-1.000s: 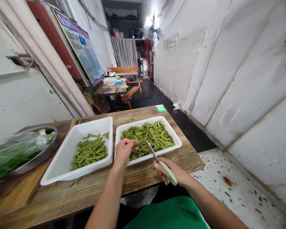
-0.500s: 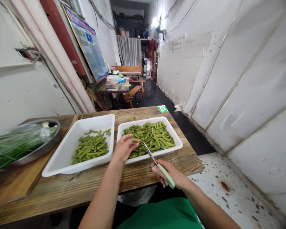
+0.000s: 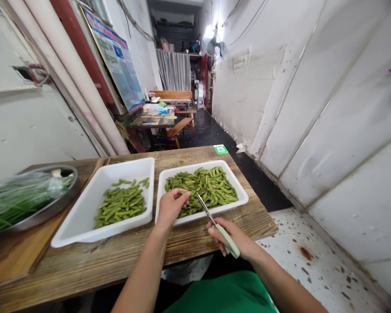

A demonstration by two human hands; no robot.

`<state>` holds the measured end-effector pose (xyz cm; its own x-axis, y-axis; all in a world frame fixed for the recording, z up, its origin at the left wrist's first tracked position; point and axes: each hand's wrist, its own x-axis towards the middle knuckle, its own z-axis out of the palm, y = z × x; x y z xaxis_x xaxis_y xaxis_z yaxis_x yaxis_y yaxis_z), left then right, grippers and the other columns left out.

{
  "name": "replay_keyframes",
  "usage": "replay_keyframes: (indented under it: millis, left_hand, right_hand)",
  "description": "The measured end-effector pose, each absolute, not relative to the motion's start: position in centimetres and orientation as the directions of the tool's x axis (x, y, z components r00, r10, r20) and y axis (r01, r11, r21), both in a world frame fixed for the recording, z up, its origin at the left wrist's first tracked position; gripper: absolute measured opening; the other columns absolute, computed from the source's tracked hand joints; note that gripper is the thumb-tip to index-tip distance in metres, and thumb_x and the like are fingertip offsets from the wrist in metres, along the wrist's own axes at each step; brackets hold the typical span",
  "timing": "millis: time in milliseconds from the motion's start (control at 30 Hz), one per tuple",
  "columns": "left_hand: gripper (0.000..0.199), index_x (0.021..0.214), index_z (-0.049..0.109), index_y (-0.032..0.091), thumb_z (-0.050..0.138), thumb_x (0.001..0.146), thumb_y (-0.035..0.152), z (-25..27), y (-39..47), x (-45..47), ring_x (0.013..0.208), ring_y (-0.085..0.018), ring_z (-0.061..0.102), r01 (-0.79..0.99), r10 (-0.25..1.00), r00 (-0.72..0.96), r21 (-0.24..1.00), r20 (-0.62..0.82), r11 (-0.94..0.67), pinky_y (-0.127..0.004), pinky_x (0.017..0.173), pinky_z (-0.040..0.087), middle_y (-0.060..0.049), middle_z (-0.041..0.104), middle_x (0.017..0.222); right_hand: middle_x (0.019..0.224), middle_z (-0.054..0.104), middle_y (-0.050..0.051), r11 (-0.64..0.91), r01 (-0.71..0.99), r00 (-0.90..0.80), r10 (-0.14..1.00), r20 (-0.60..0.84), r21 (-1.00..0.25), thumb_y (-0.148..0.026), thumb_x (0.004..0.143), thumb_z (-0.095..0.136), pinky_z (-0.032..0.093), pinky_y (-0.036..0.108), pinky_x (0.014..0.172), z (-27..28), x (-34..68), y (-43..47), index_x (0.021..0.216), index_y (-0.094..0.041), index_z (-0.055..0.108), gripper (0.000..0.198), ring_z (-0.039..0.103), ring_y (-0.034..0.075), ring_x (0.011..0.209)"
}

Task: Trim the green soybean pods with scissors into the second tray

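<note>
Green soybean pods (image 3: 211, 184) fill much of the right white tray (image 3: 242, 198). My left hand (image 3: 172, 206) is over that tray's near left part, thumb and fingers pinched on a pod (image 3: 183, 192) that is mostly hidden. Scissors (image 3: 220, 227) with pale green handles are in my right hand (image 3: 231, 237), fingers wrapped round the grips. Their blades point up and left towards my left fingertips, apart from them. To the left stands a second white tray (image 3: 78, 217) with a smaller pile of pods (image 3: 124, 203) in its right half.
A metal bowl (image 3: 73, 184) of long green stalks (image 3: 22, 208) in plastic stands at the far left on a wooden board (image 3: 6, 265). The wooden table (image 3: 117, 256) carries a green code sticker (image 3: 220, 149) at its far right corner. Beyond are another table and benches (image 3: 180, 126).
The fingers of my left hand have closed from a looser hold into a tight pinch on the pod. My right hand and the scissors stay nearly still. The view has shifted slightly.
</note>
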<state>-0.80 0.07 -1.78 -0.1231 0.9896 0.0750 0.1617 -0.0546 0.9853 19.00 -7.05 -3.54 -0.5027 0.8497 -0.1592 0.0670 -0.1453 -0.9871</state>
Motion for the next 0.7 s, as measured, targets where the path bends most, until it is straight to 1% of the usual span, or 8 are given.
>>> replay_keyframes:
  millis: [100,133,167,233,300,367,467,700]
  left_hand:
    - [0.028,0.079,0.058,0.016,0.061,0.069,0.042,-1.8,0.1,-0.8,0.063,-0.014,0.062,0.096,0.995,-0.067,0.993,0.078,-0.071,-0.024,0.054,0.048,-0.002,0.065,0.076]
    - [0.028,0.081,0.057,0.016,0.060,0.070,0.042,-1.7,0.1,-0.7,0.063,-0.014,0.063,0.081,0.996,-0.042,0.994,0.077,-0.074,-0.024,0.054,0.049,-0.002,0.065,0.077]
    - [0.028,0.084,0.057,0.017,0.060,0.070,0.041,-1.6,0.0,-0.7,0.059,-0.014,0.062,0.087,0.997,-0.012,0.993,0.079,-0.077,-0.023,0.052,0.048,-0.001,0.064,0.074]
    - [0.031,0.092,0.056,0.017,0.061,0.070,0.038,-1.5,-0.1,-0.6,0.049,-0.011,0.057,0.149,0.996,0.049,0.985,0.081,-0.087,-0.021,0.047,0.044,0.003,0.059,0.058]
    - [0.036,0.097,0.055,0.017,0.064,0.068,0.036,-1.3,-0.2,-0.6,0.042,-0.010,0.051,0.218,0.994,0.070,0.972,0.080,-0.094,-0.019,0.043,0.040,0.006,0.054,0.048]
    - [0.034,0.092,0.056,0.016,0.066,0.067,0.036,-1.2,-0.3,-0.6,0.041,-0.010,0.051,0.228,0.996,0.057,0.970,0.072,-0.083,-0.019,0.042,0.039,0.006,0.055,0.047]
    - [0.030,0.083,0.057,0.015,0.066,0.066,0.037,-1.1,-0.4,-0.5,0.044,-0.011,0.053,0.186,0.998,0.043,0.981,0.045,-0.052,-0.020,0.043,0.041,0.003,0.058,0.050]
    - [0.026,0.078,0.059,0.013,0.066,0.066,0.036,-0.4,-0.7,-0.2,0.040,-0.009,0.050,0.176,0.994,0.104,0.984,-0.013,-0.005,-0.019,0.042,0.041,0.002,0.059,0.046]
  right_hand:
    - [0.055,0.041,-0.008,-0.149,0.057,-0.489,0.858,-0.157,-0.987,-0.056,0.076,0.051,0.037,0.017,0.034,-3.5,19.0,-6.9,0.089,-0.018,0.048,0.041,0.040,0.005,0.036]
    - [0.055,0.040,-0.008,-0.149,0.057,-0.483,0.861,-0.158,-0.987,-0.056,0.076,0.052,0.037,0.017,0.035,-3.4,19.0,-6.8,0.089,-0.018,0.047,0.041,0.040,0.005,0.037]
    - [0.055,0.040,-0.008,-0.147,0.062,-0.478,0.864,-0.159,-0.987,-0.056,0.076,0.052,0.037,0.017,0.035,-3.3,18.9,-6.8,0.089,-0.018,0.047,0.040,0.040,0.005,0.037]
    - [0.055,0.040,-0.008,-0.140,0.078,-0.469,0.869,-0.160,-0.987,-0.054,0.076,0.054,0.037,0.016,0.035,-3.2,18.9,-6.6,0.088,-0.018,0.047,0.039,0.039,0.004,0.037]
    - [0.055,0.040,-0.008,-0.134,0.096,-0.466,0.869,-0.163,-0.986,-0.053,0.076,0.054,0.037,0.016,0.034,-3.0,19.0,-6.4,0.087,-0.018,0.048,0.038,0.038,0.004,0.037]
    - [0.056,0.041,-0.007,-0.137,0.107,-0.463,0.870,-0.171,-0.985,-0.053,0.076,0.055,0.037,0.016,0.034,-3.0,19.0,-6.4,0.087,-0.018,0.048,0.037,0.038,0.004,0.037]
    - [0.056,0.041,-0.007,-0.150,0.111,-0.445,0.877,-0.184,-0.982,-0.054,0.077,0.052,0.037,0.016,0.033,-3.0,19.0,-6.3,0.087,-0.018,0.048,0.038,0.039,0.004,0.037]
    - [0.053,0.040,-0.008,-0.161,0.132,-0.475,0.856,-0.205,-0.978,-0.059,0.076,0.050,0.037,0.015,0.032,-2.8,18.7,-6.3,0.090,-0.017,0.050,0.044,0.040,0.004,0.036]
